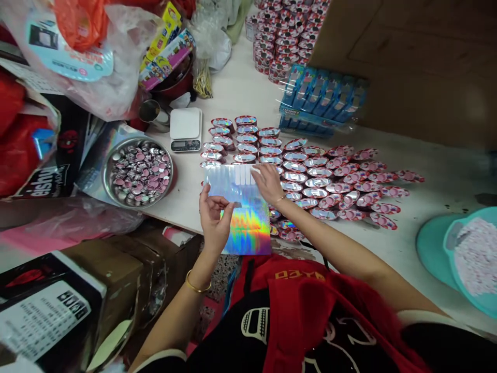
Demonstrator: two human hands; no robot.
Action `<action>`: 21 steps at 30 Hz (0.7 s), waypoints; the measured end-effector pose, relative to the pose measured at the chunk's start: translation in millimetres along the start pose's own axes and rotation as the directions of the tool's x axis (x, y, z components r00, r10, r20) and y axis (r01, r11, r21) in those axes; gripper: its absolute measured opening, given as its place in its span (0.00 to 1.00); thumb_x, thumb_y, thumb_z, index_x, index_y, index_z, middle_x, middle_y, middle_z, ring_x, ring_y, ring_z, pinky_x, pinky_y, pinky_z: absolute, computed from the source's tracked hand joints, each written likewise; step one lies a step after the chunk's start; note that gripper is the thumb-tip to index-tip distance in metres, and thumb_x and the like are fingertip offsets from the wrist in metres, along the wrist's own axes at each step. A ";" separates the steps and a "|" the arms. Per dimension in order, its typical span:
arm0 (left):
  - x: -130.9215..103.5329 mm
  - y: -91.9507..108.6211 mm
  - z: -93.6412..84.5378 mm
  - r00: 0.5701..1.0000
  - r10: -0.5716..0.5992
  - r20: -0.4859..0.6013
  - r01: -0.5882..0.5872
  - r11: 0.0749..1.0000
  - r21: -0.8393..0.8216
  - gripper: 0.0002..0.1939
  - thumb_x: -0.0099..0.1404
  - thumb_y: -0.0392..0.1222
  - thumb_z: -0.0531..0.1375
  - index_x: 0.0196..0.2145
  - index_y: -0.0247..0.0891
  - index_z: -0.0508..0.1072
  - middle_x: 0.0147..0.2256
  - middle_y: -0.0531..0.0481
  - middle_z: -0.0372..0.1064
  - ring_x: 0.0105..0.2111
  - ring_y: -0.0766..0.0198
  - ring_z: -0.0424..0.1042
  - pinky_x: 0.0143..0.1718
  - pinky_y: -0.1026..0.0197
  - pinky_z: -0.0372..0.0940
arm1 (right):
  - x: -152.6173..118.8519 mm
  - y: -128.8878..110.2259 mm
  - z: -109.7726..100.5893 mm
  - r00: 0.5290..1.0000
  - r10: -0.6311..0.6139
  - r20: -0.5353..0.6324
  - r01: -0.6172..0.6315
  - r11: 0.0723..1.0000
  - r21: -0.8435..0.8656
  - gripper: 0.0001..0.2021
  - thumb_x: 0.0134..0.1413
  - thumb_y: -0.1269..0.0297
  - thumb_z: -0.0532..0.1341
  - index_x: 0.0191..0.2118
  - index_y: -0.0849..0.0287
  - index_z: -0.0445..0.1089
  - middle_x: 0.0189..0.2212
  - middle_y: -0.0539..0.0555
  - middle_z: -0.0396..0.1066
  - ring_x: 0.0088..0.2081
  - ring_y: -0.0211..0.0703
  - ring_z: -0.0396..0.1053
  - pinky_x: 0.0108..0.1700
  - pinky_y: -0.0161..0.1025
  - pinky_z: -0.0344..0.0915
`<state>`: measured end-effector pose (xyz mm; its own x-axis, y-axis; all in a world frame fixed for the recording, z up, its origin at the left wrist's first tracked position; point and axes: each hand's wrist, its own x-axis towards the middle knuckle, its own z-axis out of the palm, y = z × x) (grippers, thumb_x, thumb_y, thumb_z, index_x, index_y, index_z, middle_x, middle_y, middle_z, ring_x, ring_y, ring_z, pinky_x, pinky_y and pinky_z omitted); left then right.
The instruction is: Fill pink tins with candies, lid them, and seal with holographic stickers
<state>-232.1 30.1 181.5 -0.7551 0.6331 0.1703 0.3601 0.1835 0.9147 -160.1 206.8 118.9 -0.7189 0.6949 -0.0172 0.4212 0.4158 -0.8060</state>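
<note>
A shiny holographic sticker sheet (248, 233) lies in front of me, its lower part past the table edge. Several white blank strips show near its top. My right hand (268, 184) is at the sheet's upper right, thumb and fingertips closed at its edge beside the strips. Over the sheet's left side is my left hand (214, 215), fingers curled toward the thumb. A small grey sticker (237, 205) shows at the thumb tip; the exact contact is hard to see. Rows of oval red-and-white containers (295, 176) with shiny tops stand behind and to the right.
A metal bowl (107, 178) of small round pieces and a white scale (185, 124) stand at left. Blue packs (322, 93) and stacked containers (287, 36) sit behind. A teal basin (435, 248) is at right. Boxes (112, 274) crowd the lower left.
</note>
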 end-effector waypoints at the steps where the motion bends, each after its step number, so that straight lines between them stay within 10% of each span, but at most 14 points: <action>1: -6.2 10.0 1.4 0.999 -0.047 -0.006 0.046 0.997 -0.065 0.36 0.63 0.44 0.61 0.64 0.50 0.48 0.32 0.53 0.62 0.32 0.66 0.66 0.36 0.62 0.67 | -19.0 -2.4 -5.5 0.996 0.088 0.026 -0.091 0.985 0.144 0.27 0.65 0.44 0.43 0.45 0.59 0.71 0.44 0.59 0.71 0.48 0.49 0.65 0.51 0.44 0.57; 5: -36.6 30.4 12.4 0.990 -0.133 0.045 0.139 0.971 -0.193 0.35 0.62 0.44 0.61 0.63 0.51 0.51 0.31 0.53 0.61 0.31 0.67 0.66 0.35 0.63 0.67 | -104.4 -7.0 -24.6 0.868 0.359 0.344 -0.496 0.671 0.551 0.35 0.57 0.33 0.42 0.34 0.59 0.72 0.29 0.55 0.72 0.33 0.44 0.68 0.37 0.40 0.63; 8: -69.6 27.1 28.9 0.978 -0.175 0.114 0.194 0.963 -0.188 0.36 0.62 0.44 0.61 0.63 0.50 0.51 0.31 0.54 0.61 0.30 0.68 0.66 0.35 0.63 0.67 | -158.9 -4.0 -40.3 0.860 0.348 0.373 -0.509 0.547 0.664 0.24 0.48 0.37 0.59 0.29 0.57 0.69 0.25 0.51 0.69 0.29 0.40 0.66 0.35 0.38 0.62; 15: -143.0 1.4 85.8 0.922 -0.328 0.208 0.356 0.928 -0.113 0.37 0.60 0.40 0.60 0.64 0.46 0.50 0.30 0.56 0.63 0.27 0.70 0.66 0.32 0.66 0.64 | -223.9 38.4 -67.7 0.947 0.318 -0.030 -0.296 0.909 0.295 0.15 0.52 0.55 0.60 0.21 0.56 0.61 0.23 0.49 0.62 0.30 0.41 0.61 0.37 0.39 0.57; 21: -143.6 -21.9 116.6 0.951 -0.215 0.224 0.185 0.972 0.145 0.36 0.61 0.38 0.57 0.65 0.40 0.50 0.30 0.54 0.67 0.31 0.66 0.68 0.38 0.60 0.62 | -229.3 66.1 -60.1 0.958 0.272 -0.090 -0.286 0.935 -0.211 0.12 0.59 0.60 0.56 0.27 0.58 0.68 0.30 0.53 0.69 0.38 0.45 0.65 0.42 0.41 0.53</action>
<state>-67.7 22.9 94.2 -0.6728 0.7306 -0.1166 0.2895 0.4050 0.8673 65.9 110.2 105.2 -0.5240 0.8320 -0.1823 0.7158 0.3142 -0.6236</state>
